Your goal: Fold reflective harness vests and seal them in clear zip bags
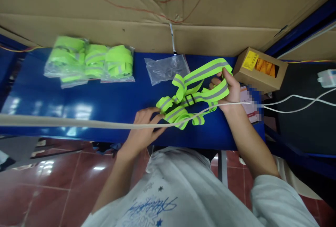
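Note:
A tangled neon-yellow reflective harness point(207, 96) with grey stripes and a black buckle point(189, 100) lies partly raised over the blue table. My right hand point(229, 88) is closed on its straps at the right, the thumb on top of a looped band. At the lower left of the bundle, my left hand point(144, 127) pinches a strap between bent fingers and thumb; the fingertips are partly hidden. Behind the harness is a clear plastic bag point(166, 69), lying flat. A pale cord point(118, 126) crosses in front of the view, over the left hand and the straps.
Several bagged neon-yellow bundles point(119, 62) sit at the back left of the blue table point(105, 104). On the right stands an open cardboard box point(262, 69) with orange items inside. A printed card point(249, 106) lies below it. Cardboard point(223, 39) lines the back.

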Demonstrator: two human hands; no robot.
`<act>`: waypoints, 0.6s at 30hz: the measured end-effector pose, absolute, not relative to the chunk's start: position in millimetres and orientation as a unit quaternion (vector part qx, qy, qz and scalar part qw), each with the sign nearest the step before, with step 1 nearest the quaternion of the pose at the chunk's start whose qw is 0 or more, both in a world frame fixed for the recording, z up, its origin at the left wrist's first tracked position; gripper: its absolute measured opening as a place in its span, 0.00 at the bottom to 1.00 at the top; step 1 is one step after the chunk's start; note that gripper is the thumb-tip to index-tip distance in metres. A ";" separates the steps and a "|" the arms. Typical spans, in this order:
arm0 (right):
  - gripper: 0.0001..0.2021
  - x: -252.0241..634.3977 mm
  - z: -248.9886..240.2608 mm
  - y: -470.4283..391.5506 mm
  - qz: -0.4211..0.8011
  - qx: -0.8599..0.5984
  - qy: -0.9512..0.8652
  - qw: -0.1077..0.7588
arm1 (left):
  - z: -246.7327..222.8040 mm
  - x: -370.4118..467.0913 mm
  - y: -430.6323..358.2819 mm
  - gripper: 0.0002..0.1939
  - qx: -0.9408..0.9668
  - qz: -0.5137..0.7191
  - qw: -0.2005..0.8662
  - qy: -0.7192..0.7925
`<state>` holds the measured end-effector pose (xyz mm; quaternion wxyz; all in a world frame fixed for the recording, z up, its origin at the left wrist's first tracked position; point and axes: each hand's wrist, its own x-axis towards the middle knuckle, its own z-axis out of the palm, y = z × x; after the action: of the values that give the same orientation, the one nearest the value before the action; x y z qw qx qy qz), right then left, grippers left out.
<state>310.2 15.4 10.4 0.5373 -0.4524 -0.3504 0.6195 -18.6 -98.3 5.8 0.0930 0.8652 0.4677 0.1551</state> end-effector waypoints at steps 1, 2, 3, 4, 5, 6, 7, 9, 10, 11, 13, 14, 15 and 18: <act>0.24 310.2 4.7 17.8 0.591 -0.476 -0.370 0.536 | 6.0 -26.6 -102.3 0.10 0.865 0.141 0.093 0.473; 0.24 309.8 -1.6 20.1 0.557 -0.502 -0.389 0.535 | 7.2 -31.7 -105.4 0.08 0.861 0.138 0.095 0.480; 0.24 309.3 -7.9 22.1 0.513 -0.529 -0.409 0.538 | 9.5 -33.2 -107.4 0.08 0.854 0.148 0.095 0.489; 0.24 309.0 -13.9 23.8 0.460 -0.554 -0.433 0.543 | 12.8 -31.2 -108.1 0.08 0.844 0.172 0.093 0.500; 0.24 309.0 -18.9 24.9 0.399 -0.573 -0.462 0.547 | 16.6 -25.8 -107.4 0.07 0.831 0.205 0.088 0.510; 0.25 309.6 -22.5 25.5 0.335 -0.588 -0.495 0.545 | 20.6 -17.6 -105.3 0.07 0.817 0.236 0.083 0.519; 0.28 310.5 -24.3 25.2 0.268 -0.599 -0.528 0.539 | 24.3 -7.5 -101.9 0.07 0.804 0.263 0.079 0.527; 0.35 312.6 -21.9 21.8 0.144 -0.612 -0.576 0.522 | 28.4 14.1 -92.6 0.13 0.790 0.270 0.078 0.545; 0.38 313.0 -17.9 18.5 0.092 -0.617 -0.589 0.514 | 28.4 23.3 -87.5 0.18 0.793 0.244 0.086 0.551; 0.41 312.5 -12.8 14.3 0.048 -0.622 -0.595 0.506 | 26.9 30.5 -82.7 0.23 0.801 0.207 0.097 0.553; 0.41 308.2 -1.1 3.5 -0.008 -0.626 -0.616 0.479 | 20.3 37.2 -75.2 0.31 0.814 0.136 0.120 0.552; 0.37 304.2 4.1 -2.5 -0.017 -0.622 -0.636 0.456 | 16.1 37.2 -72.8 0.32 0.816 0.117 0.128 0.552; 0.30 299.2 8.3 -8.6 -0.011 -0.613 -0.665 0.427 | 11.8 35.6 -71.4 0.32 0.815 0.112 0.134 0.552; 0.14 280.4 13.3 -25.0 0.078 -0.502 -0.799 0.323 | 2.7 27.4 -72.3 0.27 0.815 0.144 0.149 0.541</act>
<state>280.4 -25.0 13.3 0.3230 -0.5018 -0.7987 0.0775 27.4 -72.3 2.7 0.1486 0.8151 0.5412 0.1435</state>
